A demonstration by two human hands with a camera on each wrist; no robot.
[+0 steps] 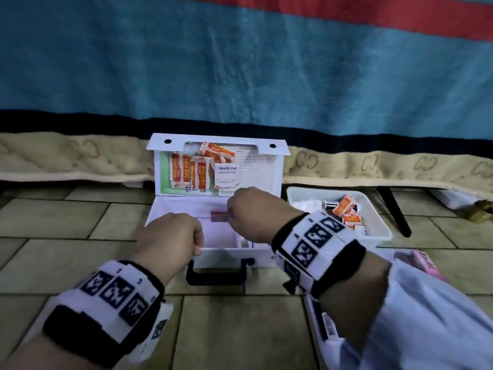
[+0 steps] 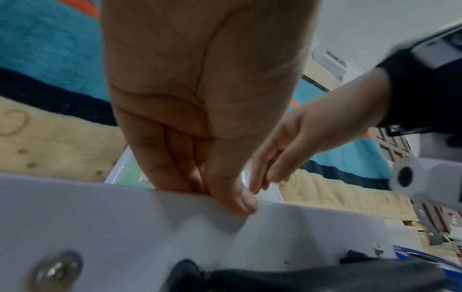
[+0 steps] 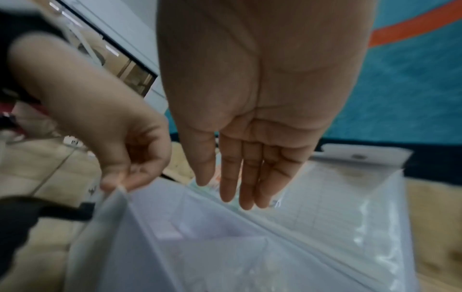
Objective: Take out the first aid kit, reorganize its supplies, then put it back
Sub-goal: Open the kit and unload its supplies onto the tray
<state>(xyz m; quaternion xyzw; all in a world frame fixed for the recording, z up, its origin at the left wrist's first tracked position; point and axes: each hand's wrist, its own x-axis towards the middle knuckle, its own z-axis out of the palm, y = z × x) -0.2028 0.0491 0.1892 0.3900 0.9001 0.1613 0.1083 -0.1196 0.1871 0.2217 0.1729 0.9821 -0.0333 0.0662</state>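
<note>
The white first aid kit stands open on the tiled floor, its lid upright against the bed. A clear pocket in the lid holds orange sachets and an alcohol pad. My left hand pinches the kit's front wall, thumb outside and fingers inside. Over the kit's inside hovers my right hand, its fingers straight and nothing between them. A small red strip shows just left of that hand; I cannot tell whether the fingers touch it.
To the right of the kit stands a white tray with more orange sachets and small supplies. A pink box lies near my right sleeve. Behind are the blue blanket and a black leg. The kit's black handle faces me.
</note>
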